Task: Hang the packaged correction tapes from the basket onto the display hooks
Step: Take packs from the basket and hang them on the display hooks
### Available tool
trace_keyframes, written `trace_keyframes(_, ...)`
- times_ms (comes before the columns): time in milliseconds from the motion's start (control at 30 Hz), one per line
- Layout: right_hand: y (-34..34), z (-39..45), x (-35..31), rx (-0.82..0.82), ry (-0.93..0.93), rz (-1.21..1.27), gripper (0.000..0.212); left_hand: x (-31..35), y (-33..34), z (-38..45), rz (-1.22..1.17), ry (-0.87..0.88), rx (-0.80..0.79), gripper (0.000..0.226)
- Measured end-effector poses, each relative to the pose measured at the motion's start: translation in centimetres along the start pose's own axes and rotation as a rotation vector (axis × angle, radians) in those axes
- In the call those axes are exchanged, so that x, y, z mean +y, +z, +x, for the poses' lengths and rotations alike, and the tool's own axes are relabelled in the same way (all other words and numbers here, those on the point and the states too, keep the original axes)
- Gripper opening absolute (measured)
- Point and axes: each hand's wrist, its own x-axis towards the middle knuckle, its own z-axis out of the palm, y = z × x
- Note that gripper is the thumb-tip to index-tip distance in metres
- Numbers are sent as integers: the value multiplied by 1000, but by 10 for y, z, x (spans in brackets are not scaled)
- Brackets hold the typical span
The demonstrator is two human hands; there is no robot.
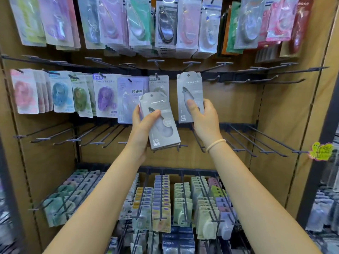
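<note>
Two grips: your left hand holds the grey packet stack; your right hand pinches one grey carded packet.
Tip: line its punched hole with the black hook tip.

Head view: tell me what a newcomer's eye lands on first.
Two bare hands raised mid-frame before a brown display wall: the left hand grips a small stack of grey packs, and the right hand holds a single grey pack up at a hook of the middle row. Next come the pastel packs hanging to the left, and the bare black hooks to the right.
</note>
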Motion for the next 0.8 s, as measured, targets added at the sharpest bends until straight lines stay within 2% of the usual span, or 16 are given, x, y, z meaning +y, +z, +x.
trace_keyframes(167, 4, 5, 1, 17, 30, 6, 33, -1, 1, 2, 28, 4, -16, 65)
trace_keyframes(300, 7, 11, 4, -9, 151, 3, 32, -2, 0, 2, 34, -3, -24, 61)
trace_keyframes(467, -3, -7, 7, -29, 271, -67, 50, -6, -3, 0, 35, -8, -6, 87)
trace_keyframes(533, -11, -21, 6, 21, 291, -55, 49, -6, -3, -2, 35, -2, -4, 96)
trace_keyframes(633, -21, -41, -2, 72, 217, 12, 36, -8, -2, -4, 57, 18, -10, 87)
trace_keyframes(700, -21, -54, -13, -48, 175, 47, 28, -8, 1, -5, 70, 38, -30, 81)
trace_keyframes(800, -15, -69, -26, -264, 179, 82, 31, -5, 8, -6, 78, 63, -55, 89)
